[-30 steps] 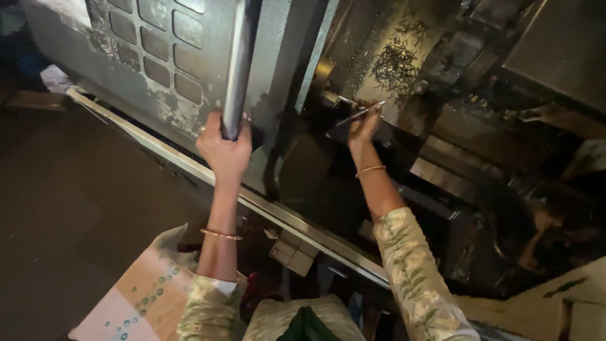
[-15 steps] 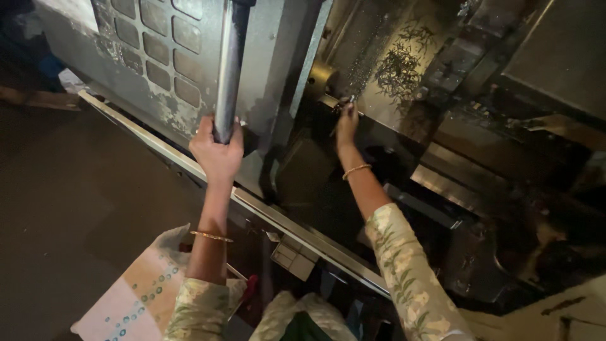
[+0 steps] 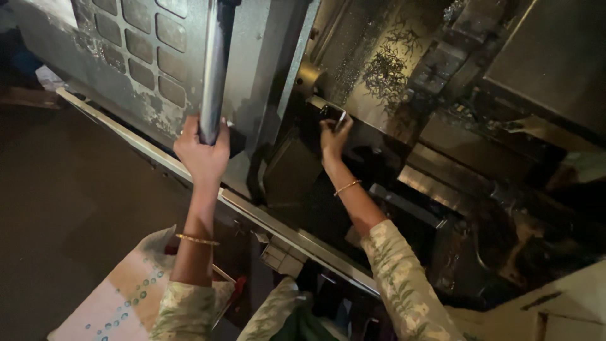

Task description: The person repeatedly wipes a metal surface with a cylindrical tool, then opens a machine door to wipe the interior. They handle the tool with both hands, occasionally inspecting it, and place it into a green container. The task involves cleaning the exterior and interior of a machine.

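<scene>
Setting: dim workshop, dark floor at left, seen from above.
Machine: large grey metal-cutting machine filling the upper frame, sliding door with a grid of recessed panels at upper left, pale rail running diagonally along the front edge.
Interior: dark, oily bed, metal shavings scattered on the sloped plate, brass-coloured round part just above the right hand.
Sack: pale printed bag on the floor by the left elbow.
Door handle: long upright steel bar on the door, lower end inside the left fist.
Left hand: clenched around the bar's bottom end, gold bangle on the forearm; now lower on the bar than a second ago.
Right hand: reaching into the machine, fingers pinched on a thin metal rod pointing up and right; thin bangle at the wrist.
Change: right hand closer to the round part than a second ago, rod more upright; left grip unchanged.
</scene>
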